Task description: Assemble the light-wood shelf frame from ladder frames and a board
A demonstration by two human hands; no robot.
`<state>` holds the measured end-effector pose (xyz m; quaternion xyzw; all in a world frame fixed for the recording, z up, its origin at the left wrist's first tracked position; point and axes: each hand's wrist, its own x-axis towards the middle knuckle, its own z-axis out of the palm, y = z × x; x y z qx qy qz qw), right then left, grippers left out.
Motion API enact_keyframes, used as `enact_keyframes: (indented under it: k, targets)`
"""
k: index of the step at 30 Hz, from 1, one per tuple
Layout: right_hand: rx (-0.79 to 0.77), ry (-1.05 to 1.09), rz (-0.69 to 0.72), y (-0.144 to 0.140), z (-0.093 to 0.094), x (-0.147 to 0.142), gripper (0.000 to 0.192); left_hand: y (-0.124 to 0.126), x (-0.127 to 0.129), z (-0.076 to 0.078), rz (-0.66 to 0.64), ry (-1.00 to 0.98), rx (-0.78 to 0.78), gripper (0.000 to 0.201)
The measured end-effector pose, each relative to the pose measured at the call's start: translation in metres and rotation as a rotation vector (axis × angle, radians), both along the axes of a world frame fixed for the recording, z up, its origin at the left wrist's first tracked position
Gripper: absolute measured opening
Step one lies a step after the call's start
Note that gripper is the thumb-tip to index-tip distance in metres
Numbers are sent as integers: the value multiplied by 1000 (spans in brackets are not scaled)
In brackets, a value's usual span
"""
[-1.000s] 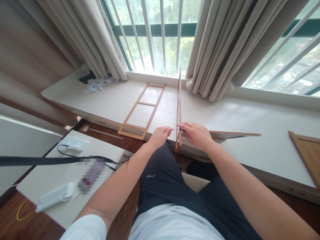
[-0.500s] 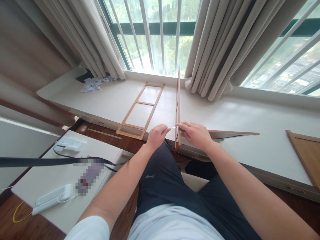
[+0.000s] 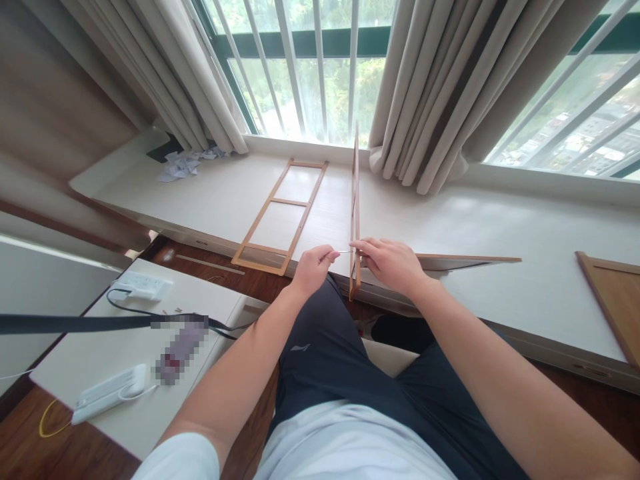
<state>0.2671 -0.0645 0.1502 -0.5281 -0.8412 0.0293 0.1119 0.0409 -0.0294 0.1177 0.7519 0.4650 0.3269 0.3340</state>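
Observation:
A narrow wooden frame (image 3: 355,200) stands on edge across the white sill, seen almost edge-on. My right hand (image 3: 393,267) is closed on its near end, fingers wrapped over the wood. Between the fingertips of my left hand (image 3: 314,270) a thin silver rod (image 3: 345,251) is pinched, pointing right toward the frame near my right fingertips. The rod's kind and its exact contact with the wood are too small to tell. Just right of my right hand, a wooden panel (image 3: 470,259) extends sideways, partly hidden. A second open wooden frame (image 3: 291,201) lies flat to the left, its near end overhanging the edge.
A brown wooden panel (image 3: 613,293) lies on the sill (image 3: 500,227) at far right. Crumpled paper (image 3: 180,165) sits at the back left. On the low white table (image 3: 210,373) are power strips (image 3: 107,393), small metal pieces and a blurred object. A dark strap crosses it.
The view has tilted down slightly. My left hand still pinches the rod and my right hand still grips the frame, both nearly in place.

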Motion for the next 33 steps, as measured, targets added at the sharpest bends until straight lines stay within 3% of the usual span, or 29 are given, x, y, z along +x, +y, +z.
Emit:
enact_keyframes:
  k: [12, 26, 33]
  targets:
    - [-41, -4, -8, 2, 4, -1, 47, 0, 1, 1, -37, -46, -36, 42]
    - [-56, -7, 2, 1, 5, -4, 45, -5, -6, 17, -24, -54, -116, 39]
    - [-50, -20, -3, 1, 5, -5, 46, -2, -5, 14, -69, -99, -197, 40]
